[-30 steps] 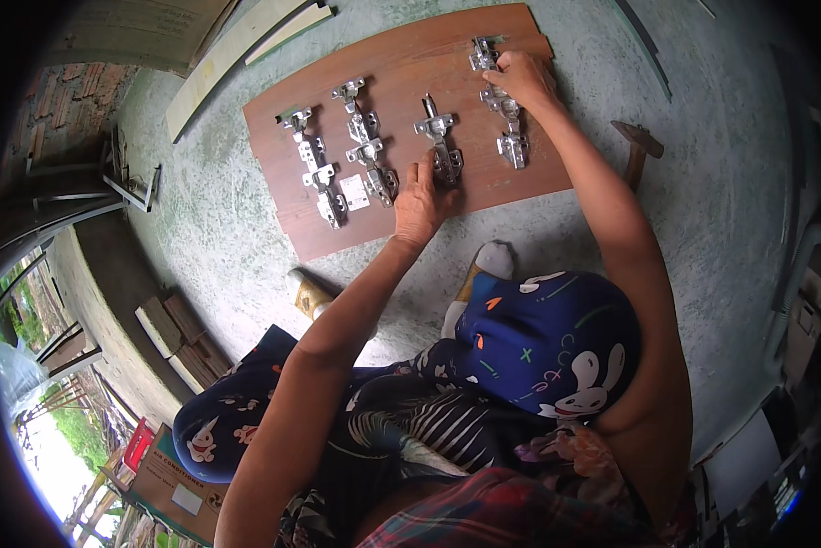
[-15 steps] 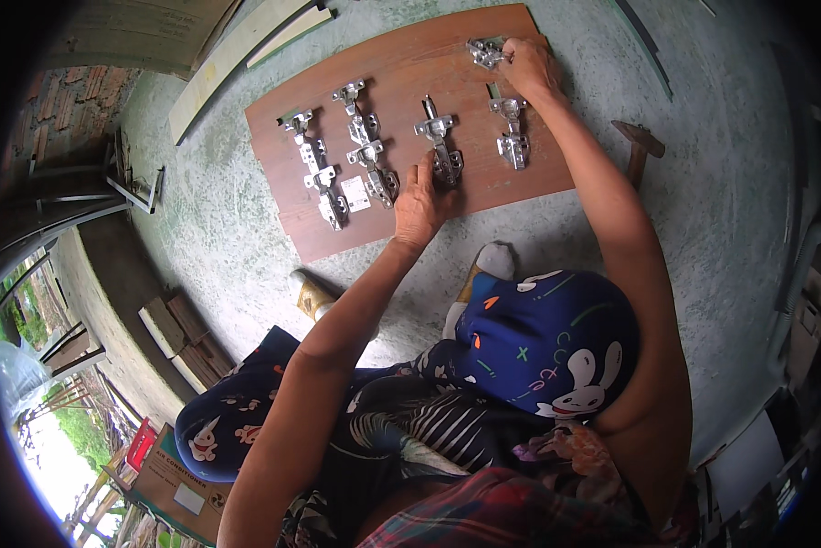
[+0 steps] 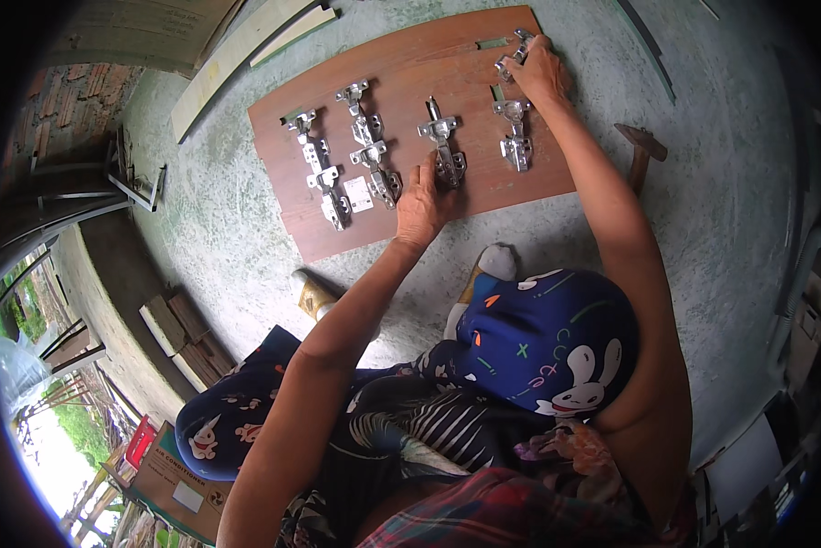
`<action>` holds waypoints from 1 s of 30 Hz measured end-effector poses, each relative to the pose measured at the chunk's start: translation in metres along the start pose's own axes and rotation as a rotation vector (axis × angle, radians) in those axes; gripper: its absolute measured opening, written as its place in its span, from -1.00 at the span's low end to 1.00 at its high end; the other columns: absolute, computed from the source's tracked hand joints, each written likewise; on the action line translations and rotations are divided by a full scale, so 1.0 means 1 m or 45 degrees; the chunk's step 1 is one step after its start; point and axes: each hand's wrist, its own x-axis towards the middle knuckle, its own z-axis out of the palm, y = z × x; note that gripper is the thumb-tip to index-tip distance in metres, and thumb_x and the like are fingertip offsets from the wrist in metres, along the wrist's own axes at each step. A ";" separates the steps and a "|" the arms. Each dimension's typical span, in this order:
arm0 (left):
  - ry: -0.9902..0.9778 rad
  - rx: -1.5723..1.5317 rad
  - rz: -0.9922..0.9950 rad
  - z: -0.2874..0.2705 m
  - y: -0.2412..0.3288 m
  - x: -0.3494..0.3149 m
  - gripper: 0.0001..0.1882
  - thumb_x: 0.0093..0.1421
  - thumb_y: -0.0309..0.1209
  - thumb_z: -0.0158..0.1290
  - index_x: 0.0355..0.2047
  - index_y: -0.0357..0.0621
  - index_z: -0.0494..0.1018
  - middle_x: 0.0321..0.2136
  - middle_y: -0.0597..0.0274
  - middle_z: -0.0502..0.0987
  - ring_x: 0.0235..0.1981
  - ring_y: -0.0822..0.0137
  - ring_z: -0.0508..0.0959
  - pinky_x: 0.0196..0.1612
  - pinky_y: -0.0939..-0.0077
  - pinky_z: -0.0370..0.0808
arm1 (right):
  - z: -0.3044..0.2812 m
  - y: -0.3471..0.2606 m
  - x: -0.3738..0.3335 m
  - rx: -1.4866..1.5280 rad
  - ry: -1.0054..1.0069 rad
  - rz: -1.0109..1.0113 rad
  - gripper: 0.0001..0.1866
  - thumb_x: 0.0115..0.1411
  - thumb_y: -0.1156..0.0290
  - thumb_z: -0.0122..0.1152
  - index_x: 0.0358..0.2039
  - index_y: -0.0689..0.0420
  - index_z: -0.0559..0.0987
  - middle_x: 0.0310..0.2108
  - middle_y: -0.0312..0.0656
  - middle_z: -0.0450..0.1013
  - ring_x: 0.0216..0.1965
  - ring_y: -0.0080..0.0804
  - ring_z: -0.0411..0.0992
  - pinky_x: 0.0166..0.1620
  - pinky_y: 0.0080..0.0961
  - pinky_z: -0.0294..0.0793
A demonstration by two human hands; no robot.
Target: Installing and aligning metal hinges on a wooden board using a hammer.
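A brown wooden board (image 3: 392, 82) lies on the floor with several silver cabinet hinges set out across it. Between the fingers of my right hand (image 3: 543, 73), at the board's far right corner, is a hinge (image 3: 514, 59), tilted and partly hidden by the fingers. Nearer to me on that side lies another hinge (image 3: 514, 132). My left hand (image 3: 421, 205) rests at the board's near edge, its fingers stretched out against the lower end of the middle hinge (image 3: 442, 137). Further left are two rows of hinges, one row (image 3: 367, 137) close to a white label (image 3: 357, 194), the other (image 3: 315, 169) outermost.
A hammer (image 3: 641, 142) lies on the concrete floor right of the board. Pale wooden strips (image 3: 237, 68) lie beyond its far left side. My feet, one in a grey sock (image 3: 497, 262), are just before the near edge. A cardboard box (image 3: 177, 484) stands at lower left.
My right hand has turned the held hinge from lying crosswise to a steeper slant and shifted slightly right, uncovering a small greenish patch on the board. My left hand stays in place.
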 end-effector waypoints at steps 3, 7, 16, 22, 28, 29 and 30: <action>-0.032 -0.021 -0.012 0.003 0.004 0.003 -0.18 -0.03 -0.46 0.22 0.23 -0.06 0.08 -0.13 -0.12 0.38 -0.19 -0.12 0.51 -0.18 0.13 0.53 | 0.007 0.012 0.007 0.034 0.044 -0.005 -0.40 -0.01 0.13 0.38 -0.08 0.19 0.35 -0.25 0.06 0.53 -0.14 0.05 0.50 -0.11 -0.15 0.49; -0.040 0.007 -0.065 -0.006 -0.003 -0.001 -0.17 -0.03 -0.47 0.21 0.24 -0.07 0.07 -0.12 -0.12 0.38 -0.18 -0.12 0.51 -0.17 0.13 0.53 | 0.007 -0.014 -0.005 0.104 0.008 0.059 -0.37 -0.07 0.16 0.44 -0.09 0.17 0.34 -0.26 0.00 0.54 -0.15 0.00 0.51 -0.09 -0.21 0.48; -0.050 -0.022 -0.027 0.000 0.007 0.006 -0.19 -0.01 -0.44 0.20 0.24 -0.06 0.08 -0.12 -0.12 0.38 -0.19 -0.13 0.52 -0.16 0.13 0.52 | 0.018 0.010 0.008 0.083 -0.030 0.031 -0.59 -0.07 0.21 0.39 -0.25 0.13 0.50 -0.34 -0.10 0.56 -0.23 -0.14 0.54 -0.12 -0.27 0.48; 0.059 -0.055 0.044 -0.008 0.003 0.003 -0.28 0.04 -0.40 0.18 0.21 -0.05 0.14 -0.14 -0.10 0.41 -0.20 -0.09 0.52 -0.17 0.16 0.51 | 0.012 -0.003 0.000 0.099 -0.251 0.049 -0.56 -0.02 0.19 0.33 -0.13 0.03 0.48 -0.15 -0.07 0.53 -0.06 -0.08 0.48 -0.04 -0.17 0.46; 0.254 -0.035 -0.036 -0.019 -0.003 0.062 -0.75 0.11 -0.35 0.10 -0.19 -0.09 0.49 -0.26 -0.01 0.49 -0.25 -0.07 0.53 -0.20 0.14 0.49 | 0.011 0.001 -0.003 0.073 -0.279 0.051 -0.55 0.01 0.14 0.33 -0.11 0.02 0.48 -0.15 -0.08 0.53 -0.06 -0.10 0.48 -0.05 -0.17 0.47; 0.259 0.014 -0.072 -0.020 -0.002 0.077 -0.78 0.09 -0.31 0.11 -0.24 -0.07 0.53 -0.27 -0.02 0.51 -0.24 -0.08 0.53 -0.19 0.13 0.49 | 0.011 0.002 -0.003 0.071 -0.276 0.054 -0.55 0.01 0.14 0.33 -0.11 0.02 0.48 -0.15 -0.08 0.53 -0.06 -0.10 0.48 -0.05 -0.17 0.47; 0.266 0.070 -0.109 -0.021 -0.005 0.090 -0.79 0.08 -0.27 0.11 -0.30 -0.06 0.57 -0.28 -0.03 0.52 -0.24 -0.08 0.54 -0.18 0.13 0.49 | 0.011 0.000 -0.005 0.075 -0.280 0.044 -0.54 0.01 0.14 0.33 -0.10 0.02 0.47 -0.15 -0.09 0.53 -0.05 -0.11 0.48 -0.05 -0.17 0.47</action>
